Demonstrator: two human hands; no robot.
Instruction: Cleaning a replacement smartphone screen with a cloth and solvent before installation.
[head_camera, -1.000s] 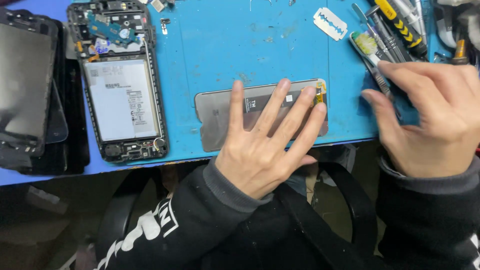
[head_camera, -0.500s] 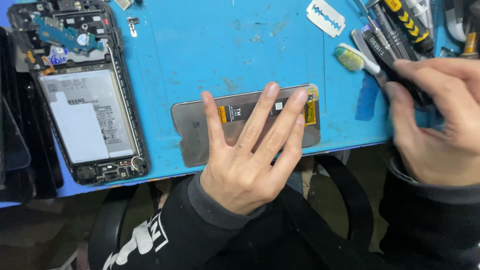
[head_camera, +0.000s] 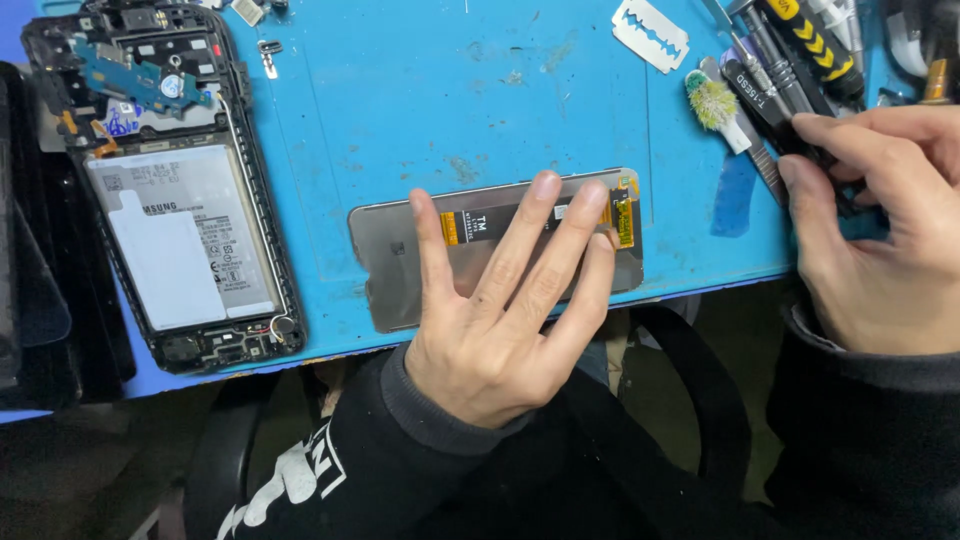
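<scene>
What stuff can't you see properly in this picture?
- Head view: the left hand lies flat on the grey screen panel, hiding much of its middle.
- The right hand covers the lower end of the dark tool it pinches.
- The other tools are cut off by the top edge.
- The dark things left of the opened phone run off the frame.

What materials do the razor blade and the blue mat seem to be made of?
The razor blade looks like thin bare metal: pale, flat, with a cut-out slot along its middle. The blue mat seems to be soft rubber or silicone, matte and stained, though the look alone leaves that open.
</scene>
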